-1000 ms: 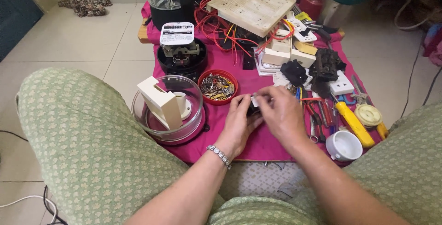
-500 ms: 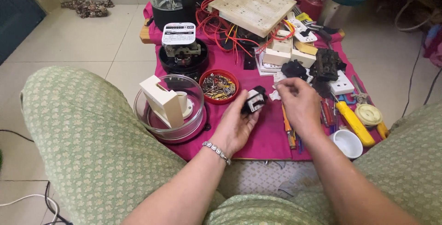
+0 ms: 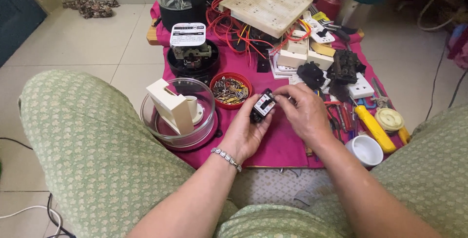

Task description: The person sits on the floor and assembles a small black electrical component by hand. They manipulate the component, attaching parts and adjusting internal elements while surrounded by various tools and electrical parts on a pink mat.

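Left hand [image 3: 246, 133] cradles small black breaker [image 3: 262, 106] above pink cloth [image 3: 287, 140], tilted up so face shows. Right hand [image 3: 304, 111] pinches its top edge, steadying it. Screw bowl [image 3: 232, 90] just beside, within reach; glass bowl [image 3: 178, 116] left.

small black switch part [image 3: 262, 106] | black box with a white and red label on its front | tilted, label facing up | held up off the pink cloth [image 3: 282, 143], close to the red bowl of screws [image 3: 231, 90]
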